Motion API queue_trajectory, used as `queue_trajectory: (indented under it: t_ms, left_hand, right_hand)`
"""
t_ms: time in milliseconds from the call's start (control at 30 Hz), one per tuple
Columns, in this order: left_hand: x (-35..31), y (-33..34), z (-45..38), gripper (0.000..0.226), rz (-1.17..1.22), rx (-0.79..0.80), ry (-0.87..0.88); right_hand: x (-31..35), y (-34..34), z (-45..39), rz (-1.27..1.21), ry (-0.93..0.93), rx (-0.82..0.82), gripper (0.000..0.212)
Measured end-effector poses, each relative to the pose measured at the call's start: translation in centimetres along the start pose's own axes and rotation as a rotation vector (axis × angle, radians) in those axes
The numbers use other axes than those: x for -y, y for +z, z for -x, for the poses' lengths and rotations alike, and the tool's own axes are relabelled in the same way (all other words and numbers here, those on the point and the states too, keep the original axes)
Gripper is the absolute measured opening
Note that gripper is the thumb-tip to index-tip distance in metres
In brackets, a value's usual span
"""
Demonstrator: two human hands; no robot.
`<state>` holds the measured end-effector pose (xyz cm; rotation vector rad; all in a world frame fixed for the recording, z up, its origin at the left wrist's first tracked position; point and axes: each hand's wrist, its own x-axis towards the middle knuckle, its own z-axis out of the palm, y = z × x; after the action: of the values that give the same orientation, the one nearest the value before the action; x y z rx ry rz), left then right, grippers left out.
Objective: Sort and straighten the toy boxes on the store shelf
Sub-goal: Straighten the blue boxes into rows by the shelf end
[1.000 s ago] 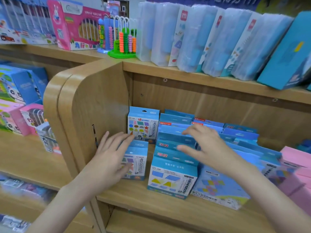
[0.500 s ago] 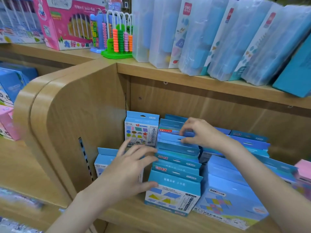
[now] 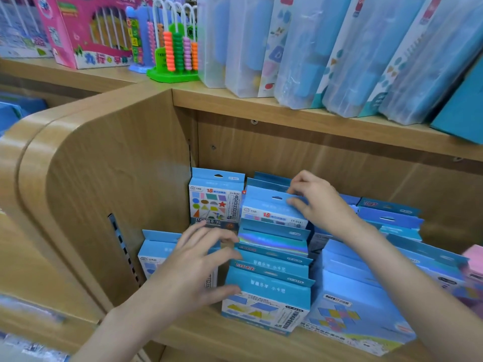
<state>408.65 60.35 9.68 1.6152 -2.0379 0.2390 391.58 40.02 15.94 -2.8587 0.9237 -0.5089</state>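
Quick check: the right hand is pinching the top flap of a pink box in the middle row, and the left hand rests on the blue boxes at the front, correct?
Not quite. In the head view the box whose top flap the right hand pinches is blue, not pink; the pink boxes sit untouched at the far right. The rest holds: the left hand rests with straight fingers on the front blue boxes.

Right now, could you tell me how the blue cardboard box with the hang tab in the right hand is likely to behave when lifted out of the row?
The blue cardboard box with the hang tab looks thin and probably light. The right hand pinches only its top flap, which may bend. Neighbouring blue boxes in the row press close, so it might drag them; the left hand rests there.
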Motion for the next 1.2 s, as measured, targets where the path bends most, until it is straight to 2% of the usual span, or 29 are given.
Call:
queue_trajectory:
  t_ms: [167, 333, 500, 600, 733, 900, 967, 1100, 1200]
  left_hand:
    - [0.1, 0.3, 0.1, 0.042, -0.010, 0.025, -0.025]
    - [0.1, 0.2, 0.1, 0.040, -0.024, 0.053, -0.039]
    - [0.0, -0.5, 0.6, 0.050, 0.129, 0.071, -0.162]
    - [0.4, -1.5, 1.5, 0.048, 0.070, -0.062, -0.196]
    - [1.1, -2.1, 3.2, 0.040, -0.006, -0.163, -0.280]
    - [1.9, -1.2, 4.7, 0.034, -0.063, -0.199, -0.246]
    - [2.0, -1.1, 4.8, 0.033, -0.067, -0.204, -0.241]
    - [2.2, -0.7, 4.8, 0.036, -0.125, -0.155, -0.224]
    - [2.0, -0.4, 5.4, 0.056, -0.163, -0.088, -0.249]
  right_hand:
    - [1.4, -1.2, 0.1, -0.059, -0.083, -0.268, 0.011]
    - [3.2, -1.9, 0.4, -0.039, -0.136, -0.453, 0.014]
    - [3.7, -2.2, 0.3, -0.066, -0.154, -0.531, 0.014]
    - [3.9, -2.3, 0.3, -0.065, -0.161, -0.537, 0.013]
    - [4.2, -2.4, 0.2, -0.063, -0.161, -0.523, 0.011]
    - [6.6, -2.3, -0.8, -0.088, -0.175, -0.453, 0.014]
    - [8.1, -1.7, -1.9, -0.087, -0.150, -0.365, 0.016]
    - [10.0, 2.0, -4.8, -0.026, -0.068, -0.042, 0.017]
    - [10.6, 4.1, -5.6, -0.075, -0.021, 0.065, 0.018]
